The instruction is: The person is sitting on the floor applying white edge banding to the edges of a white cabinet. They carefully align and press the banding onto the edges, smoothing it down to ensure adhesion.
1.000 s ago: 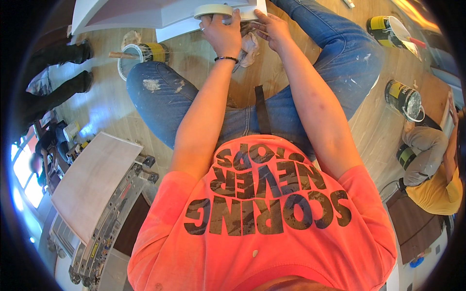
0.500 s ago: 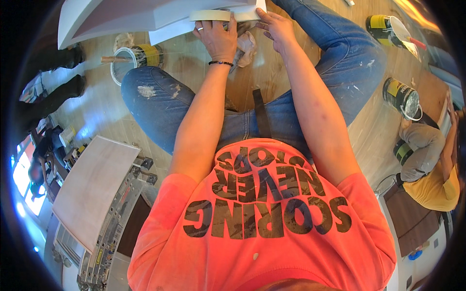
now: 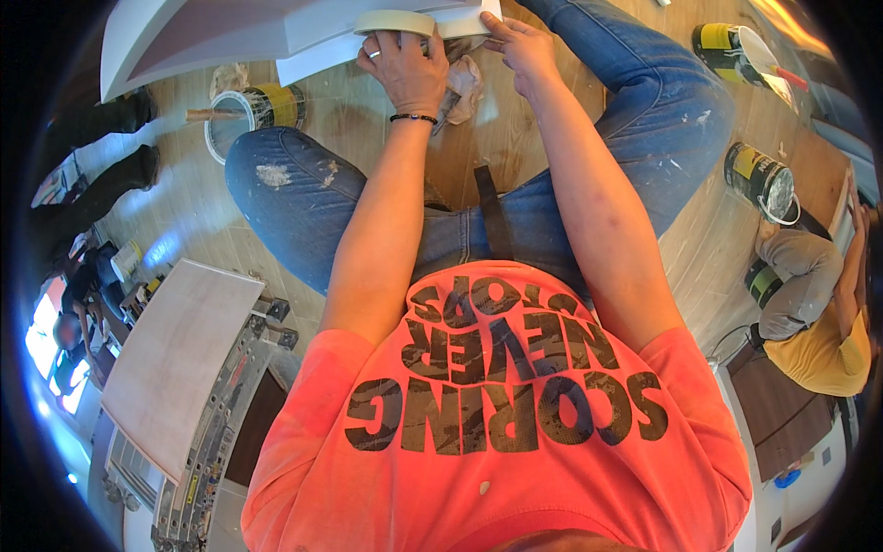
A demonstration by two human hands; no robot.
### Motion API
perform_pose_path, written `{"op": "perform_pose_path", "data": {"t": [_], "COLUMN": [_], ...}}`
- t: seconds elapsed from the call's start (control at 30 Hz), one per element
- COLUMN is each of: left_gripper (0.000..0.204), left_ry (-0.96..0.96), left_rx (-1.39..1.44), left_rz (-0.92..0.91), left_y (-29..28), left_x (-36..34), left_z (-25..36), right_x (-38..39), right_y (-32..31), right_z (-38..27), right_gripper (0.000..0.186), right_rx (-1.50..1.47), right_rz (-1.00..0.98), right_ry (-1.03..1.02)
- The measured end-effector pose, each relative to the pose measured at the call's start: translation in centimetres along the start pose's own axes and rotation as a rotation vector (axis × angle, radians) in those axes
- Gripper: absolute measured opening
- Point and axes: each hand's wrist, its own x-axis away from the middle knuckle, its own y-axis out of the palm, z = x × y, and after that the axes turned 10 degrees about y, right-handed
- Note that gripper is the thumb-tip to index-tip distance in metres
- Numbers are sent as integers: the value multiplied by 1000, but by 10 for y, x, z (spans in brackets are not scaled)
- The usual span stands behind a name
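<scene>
Light wood-plank floor (image 3: 345,129) in a room with work under way; the person wears a coral-red T-shirt (image 3: 552,483) with dark lettering and paint-spotted blue jeans (image 3: 658,110), legs spread around the working spot. Large white panel (image 3: 212,41), smooth and angled, crosses the upper edge, partly out of frame. Pale cream roll of tape (image 3: 395,21) is at its near edge, top centre. Left hand (image 3: 405,75) holds the roll, fingers bent up against it; dark beaded bracelet (image 3: 414,118) on that wrist. Right hand (image 3: 522,53) just beside, thumb up at the panel's end, other fingers curled; cannot tell if it grips, contact partly hidden. Crumpled beige paper or cloth (image 3: 465,90) on the floor below, between the hands.

Floor left: black-and-yellow round bucket (image 3: 279,106) with white rim, wooden stick (image 3: 204,115) across its mouth, beside the left knee. Floor right: second black-and-yellow bucket (image 3: 720,48) with red-handled tool (image 3: 791,77), then a third, black bucket with yellow label (image 3: 747,168) nearer. Lower left: grey metal platform (image 3: 195,474) with a pale flat board (image 3: 184,354) on it. Far left: dark-trousered legs (image 3: 97,189) and a bright window (image 3: 41,336). Far right: co-worker in yellow shirt (image 3: 823,359), sitting low.
</scene>
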Motion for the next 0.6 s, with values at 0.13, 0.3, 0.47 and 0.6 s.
{"op": "perform_pose_path", "data": {"t": [0.13,0.3,0.47,0.6], "left_gripper": [35,35,34,34], "left_ry": [-7,-4,9,-7], "left_rx": [5,7,6,-3], "left_rz": [-2,0,20,-8], "left_y": [0,0,2,2], "left_x": [0,-1,-1,2], "left_z": [1,-1,0,-2], "right_x": [1,4,-5,-2], "right_y": [0,1,1,2], "right_z": [0,-2,3,2], "right_gripper": [51,48,47,46], "right_rx": [-7,-13,-51,-61], "right_rz": [5,14,-4,-6], "right_ry": [-1,6,-11,-5]}}
